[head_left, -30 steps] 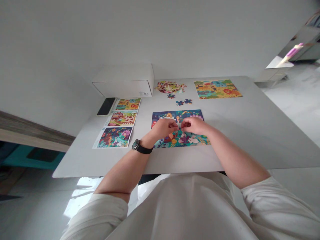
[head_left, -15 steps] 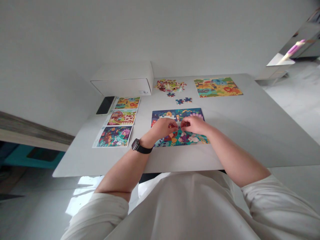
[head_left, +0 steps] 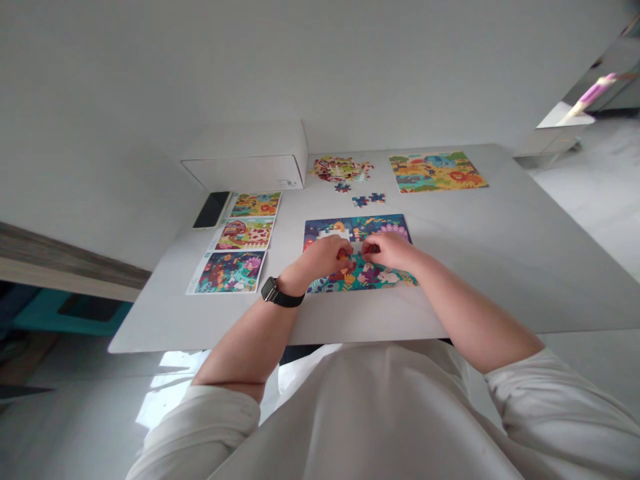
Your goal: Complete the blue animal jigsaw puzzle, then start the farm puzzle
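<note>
A dark, colourful jigsaw puzzle (head_left: 357,283) with animals and plants lies flat before me, with white gaps in its upper middle. My left hand (head_left: 330,255), a black watch on its wrist, rests over the puzzle's left-centre with fingers curled together. Facing it from the right, my right hand (head_left: 387,250) has thumb and fingers pinched low over the puzzle. A narrow gap parts the two hands. Whatever lies between the fingertips is too small and hidden to make out. Beyond the puzzle are two loose dark puzzle pieces (head_left: 369,199) and another dark piece (head_left: 343,188).
A heap of puzzle pieces (head_left: 340,168) sits by the wall, beside a white box (head_left: 245,170). A finished-looking safari puzzle (head_left: 437,172) lies at the back right. On the left are a phone (head_left: 211,210) and a reference sheet (head_left: 235,235) with three pictures.
My hands have stayed over the same part of the puzzle, with only slight finger movement. The view has shifted a little.
</note>
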Tool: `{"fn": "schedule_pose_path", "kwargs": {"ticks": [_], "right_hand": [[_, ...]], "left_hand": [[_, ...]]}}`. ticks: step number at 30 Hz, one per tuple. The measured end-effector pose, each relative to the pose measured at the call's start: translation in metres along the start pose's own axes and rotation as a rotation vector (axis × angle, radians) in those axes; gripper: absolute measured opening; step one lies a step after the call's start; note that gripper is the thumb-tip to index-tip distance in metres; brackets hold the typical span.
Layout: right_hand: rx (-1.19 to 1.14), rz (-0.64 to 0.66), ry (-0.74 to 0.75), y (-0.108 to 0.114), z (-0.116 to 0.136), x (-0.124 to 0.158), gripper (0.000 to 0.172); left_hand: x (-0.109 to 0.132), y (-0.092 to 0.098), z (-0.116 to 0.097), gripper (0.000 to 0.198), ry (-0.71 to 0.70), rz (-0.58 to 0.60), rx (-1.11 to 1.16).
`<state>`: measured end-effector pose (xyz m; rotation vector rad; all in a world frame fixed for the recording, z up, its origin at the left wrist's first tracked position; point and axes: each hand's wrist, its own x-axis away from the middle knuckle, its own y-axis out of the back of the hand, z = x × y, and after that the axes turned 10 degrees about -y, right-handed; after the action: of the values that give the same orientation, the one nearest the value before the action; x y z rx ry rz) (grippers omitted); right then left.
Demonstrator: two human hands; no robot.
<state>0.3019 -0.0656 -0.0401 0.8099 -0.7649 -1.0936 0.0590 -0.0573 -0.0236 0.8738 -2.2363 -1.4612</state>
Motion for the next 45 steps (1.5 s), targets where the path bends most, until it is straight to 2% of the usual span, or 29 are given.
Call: {"fn": "schedule_pose_path", "kwargs": {"ticks": [4, 11, 21, 34, 38, 42, 45], "right_hand": [[0.057, -0.024, 0.06, -0.003, -0.002, -0.001, 0.007], [0.088, -0.047, 0.1, -0.01, -0.008, -0.003, 0.008], [0.075, -0.023, 0.061, -0.007, 0.0, 0.0, 0.006], [0.073, -0.017, 0.054, -0.005, 0.004, 0.001, 0.005], [-0.015, -0.019, 0.027, -0.001, 0.002, 0.0, 0.003], [-0.166, -0.099, -0.051, 0.006, -0.003, -0.001, 0.007], [-0.154, -0.103, -0.065, 0.007, -0.003, 0.0, 0.004]], "left_hand": [[0.001, -0.001, 0.002, 0.029, 0.007, 0.043, -0.017], [0.0, -0.009, 0.004, 0.029, -0.013, 0.02, -0.023], [-0.002, -0.014, 0.007, 0.029, -0.01, 0.026, -0.019], [-0.001, -0.011, -0.001, 0.033, -0.002, 0.038, -0.036], [-0.001, -0.01, -0.006, 0.034, 0.019, 0.043, -0.045], [-0.001, -0.009, -0.013, 0.034, 0.058, 0.036, -0.06], [-0.003, -0.01, -0.018, 0.035, 0.097, 0.033, -0.094]]}}
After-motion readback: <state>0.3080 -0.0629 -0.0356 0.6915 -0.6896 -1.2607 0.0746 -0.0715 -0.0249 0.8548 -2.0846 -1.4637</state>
